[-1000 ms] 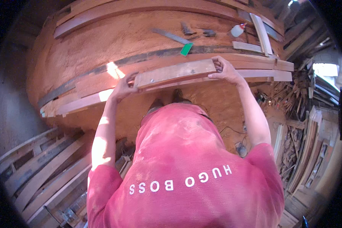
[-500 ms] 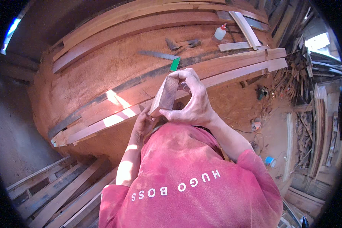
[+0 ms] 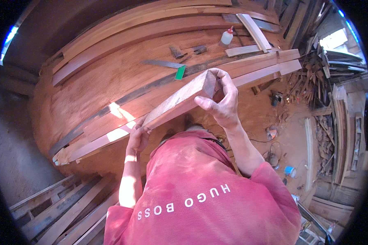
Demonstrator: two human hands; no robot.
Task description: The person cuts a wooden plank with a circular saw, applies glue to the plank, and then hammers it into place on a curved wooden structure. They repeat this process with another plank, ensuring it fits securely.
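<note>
Wooden block (image 3: 177, 100) no longer end-on

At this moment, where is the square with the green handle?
In the head view, the square lies on the table, above and slightly left of centre, beyond the held block and left of the bottle.

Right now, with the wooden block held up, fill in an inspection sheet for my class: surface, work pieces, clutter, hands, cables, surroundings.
Surface: worktop, coated with brown dust.
Work pieces: wooden block, held tilted, right end higher in the picture.
Clutter: green-handled square, red-capped bottle, loose boards.
Hands: left hand and right hand grip opposite ends.
Cables: thin dark cord on the floor, right side.
Surroundings: stacked planks lower left; scrap wood piled right.
</note>
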